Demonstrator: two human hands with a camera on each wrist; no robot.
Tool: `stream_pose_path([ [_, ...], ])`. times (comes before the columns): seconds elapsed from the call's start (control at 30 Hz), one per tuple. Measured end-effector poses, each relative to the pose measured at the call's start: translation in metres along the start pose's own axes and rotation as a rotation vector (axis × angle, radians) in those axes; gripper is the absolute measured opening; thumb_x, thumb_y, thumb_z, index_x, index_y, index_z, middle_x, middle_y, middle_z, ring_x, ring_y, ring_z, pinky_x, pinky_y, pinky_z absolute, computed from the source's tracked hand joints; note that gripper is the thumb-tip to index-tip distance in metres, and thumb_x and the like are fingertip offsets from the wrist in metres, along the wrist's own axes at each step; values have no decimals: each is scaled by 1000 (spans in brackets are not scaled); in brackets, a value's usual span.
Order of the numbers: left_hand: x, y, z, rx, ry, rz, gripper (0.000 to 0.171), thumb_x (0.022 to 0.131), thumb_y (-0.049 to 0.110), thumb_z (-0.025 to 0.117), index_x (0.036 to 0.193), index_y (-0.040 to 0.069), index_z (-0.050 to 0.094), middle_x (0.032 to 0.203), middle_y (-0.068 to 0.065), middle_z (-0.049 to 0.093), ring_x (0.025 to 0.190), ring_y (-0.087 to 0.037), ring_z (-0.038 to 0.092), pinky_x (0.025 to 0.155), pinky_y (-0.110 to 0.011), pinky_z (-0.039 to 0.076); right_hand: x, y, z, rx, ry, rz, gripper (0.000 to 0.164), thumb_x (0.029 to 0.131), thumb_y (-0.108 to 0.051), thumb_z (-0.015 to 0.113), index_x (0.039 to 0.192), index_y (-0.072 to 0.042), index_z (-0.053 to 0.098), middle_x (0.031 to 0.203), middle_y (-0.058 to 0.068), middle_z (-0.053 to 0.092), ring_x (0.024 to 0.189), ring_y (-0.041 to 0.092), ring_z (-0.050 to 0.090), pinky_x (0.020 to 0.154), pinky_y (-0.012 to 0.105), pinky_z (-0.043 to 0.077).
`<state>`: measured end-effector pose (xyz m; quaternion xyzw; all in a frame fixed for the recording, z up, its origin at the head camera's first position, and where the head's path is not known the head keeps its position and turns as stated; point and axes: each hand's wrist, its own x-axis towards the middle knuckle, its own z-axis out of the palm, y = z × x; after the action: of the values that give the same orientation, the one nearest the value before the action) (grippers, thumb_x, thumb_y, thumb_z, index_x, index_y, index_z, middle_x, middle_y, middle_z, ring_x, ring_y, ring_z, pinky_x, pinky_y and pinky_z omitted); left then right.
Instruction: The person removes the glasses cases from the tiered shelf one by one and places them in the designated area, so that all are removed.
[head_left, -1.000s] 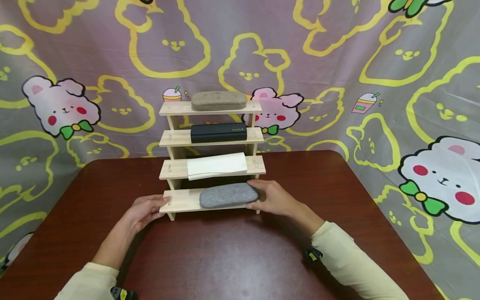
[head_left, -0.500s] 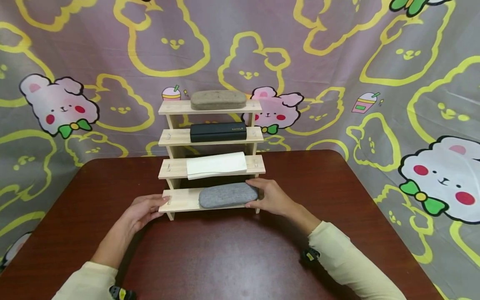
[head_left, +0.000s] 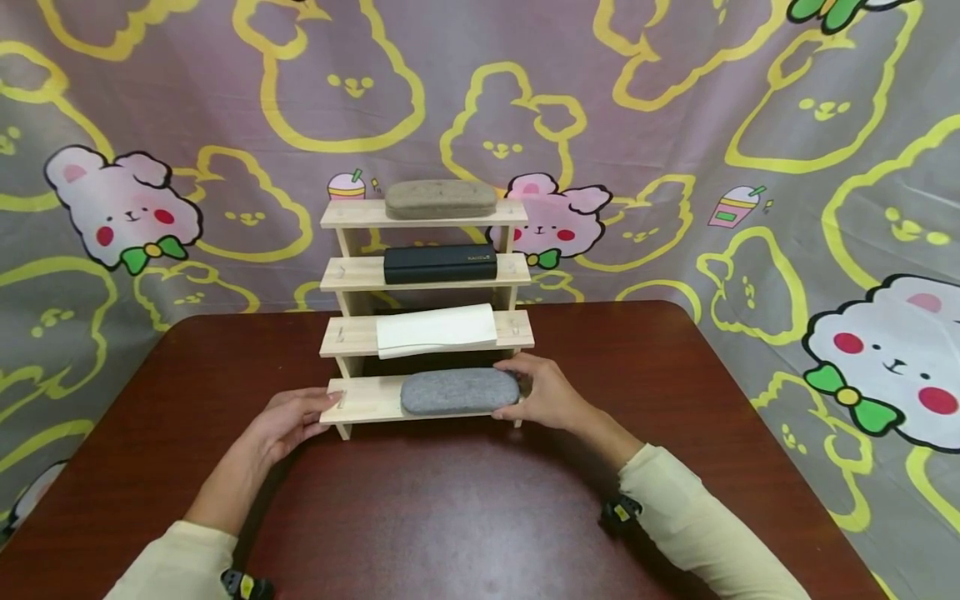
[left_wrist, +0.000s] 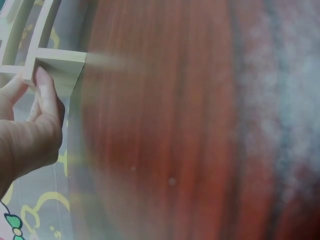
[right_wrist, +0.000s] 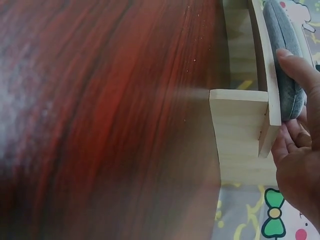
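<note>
A wooden shelf rack [head_left: 367,402] with stepped boards stands on the table. On its lowest board lies a grey fabric glasses case [head_left: 459,392], lengthwise along the board. My right hand [head_left: 551,393] grips the right end of this case, thumb at the front and fingers behind; the right wrist view shows the thumb pressed on the case [right_wrist: 284,65]. With my left hand [head_left: 288,423] I pinch the left end of the lowest board between thumb and fingers, as the left wrist view also shows at the board's end [left_wrist: 31,70].
Higher boards carry a white folded case or cloth [head_left: 437,329], a black box-shaped case [head_left: 440,265] and a brown glasses case [head_left: 441,200]. The dark red table [head_left: 450,517] spreads in front of the rack. A patterned curtain [head_left: 660,108] hangs behind and at the sides.
The grey glasses case has turned slightly and now lies straighter along the lowest board. My right hand has kept its grip, and my left hand stays at the board's end.
</note>
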<state>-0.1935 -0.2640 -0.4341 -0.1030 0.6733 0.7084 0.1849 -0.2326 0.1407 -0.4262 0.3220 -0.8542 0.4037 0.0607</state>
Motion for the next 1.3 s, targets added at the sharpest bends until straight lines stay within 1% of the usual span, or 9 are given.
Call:
stream_pose_path([
  [0.27, -1, 2, 2, 16, 0, -6, 61, 99, 17, 64, 145, -12, 36, 86, 12, 71, 80, 0, 68, 72, -16, 58, -1, 4, -2, 5, -8, 36, 62, 61, -15, 97, 118, -4, 73, 103, 9, 73, 87, 12, 62, 77, 22, 54],
  [0.43, 0, 1, 1, 20, -5, -4, 63, 100, 17, 63, 147, -13, 34, 85, 12, 71, 80, 0, 68, 72, -16, 58, -3, 6, -3, 21, 6, 28, 62, 62, -14, 97, 118, -3, 74, 104, 9, 75, 87, 11, 63, 77, 23, 55],
  [0.63, 0, 1, 1, 13, -10, 3, 56, 100, 15, 63, 143, -12, 39, 85, 12, 71, 80, 0, 68, 72, -16, 58, -6, 5, -5, 121, 18, 34, 61, 63, -10, 97, 118, 0, 74, 100, 12, 73, 85, 8, 61, 77, 18, 54],
  [0.7, 0, 1, 1, 11, -8, 3, 56, 100, 15, 64, 142, -12, 39, 85, 11, 71, 79, 0, 68, 72, -16, 58, -7, 6, -5, 143, 21, 34, 60, 63, -9, 97, 118, 0, 74, 100, 13, 73, 86, 9, 61, 78, 19, 55],
  [0.8, 0, 1, 1, 12, -9, 0, 58, 100, 16, 63, 144, -13, 37, 85, 11, 71, 79, 0, 68, 72, -16, 58, -9, 8, -7, 145, 33, 21, 60, 63, -9, 96, 118, 1, 74, 101, 14, 73, 85, 10, 61, 74, 28, 58],
  [0.93, 0, 2, 1, 13, -3, -5, 60, 100, 16, 64, 144, -13, 36, 84, 11, 71, 79, 0, 68, 72, -16, 58, -11, 10, -13, 124, 53, 10, 60, 63, -11, 97, 118, -1, 74, 103, 13, 74, 87, 10, 62, 77, 35, 58],
  [1.07, 0, 2, 2, 7, 0, -8, 57, 99, 16, 65, 142, -12, 39, 84, 11, 71, 79, -1, 68, 72, -16, 58, -13, 9, -22, 128, 64, 7, 61, 63, -11, 97, 119, -2, 74, 107, 12, 75, 92, 9, 64, 84, 29, 55],
  [1.2, 1, 1, 1, 2, 1, -8, 52, 99, 16, 65, 139, -9, 43, 84, 11, 72, 79, -1, 68, 72, -17, 59, -15, 8, -31, 147, 70, 6, 63, 62, -10, 97, 120, -2, 74, 107, 12, 75, 94, 9, 64, 85, 32, 55],
  [1.3, 1, 1, 1, 5, 5, -10, 54, 99, 16, 65, 140, -10, 43, 84, 11, 72, 79, -1, 69, 72, -17, 59, -16, 7, -38, 156, 70, 12, 65, 63, -10, 97, 122, -1, 73, 109, 12, 74, 95, 9, 64, 86, 28, 54],
])
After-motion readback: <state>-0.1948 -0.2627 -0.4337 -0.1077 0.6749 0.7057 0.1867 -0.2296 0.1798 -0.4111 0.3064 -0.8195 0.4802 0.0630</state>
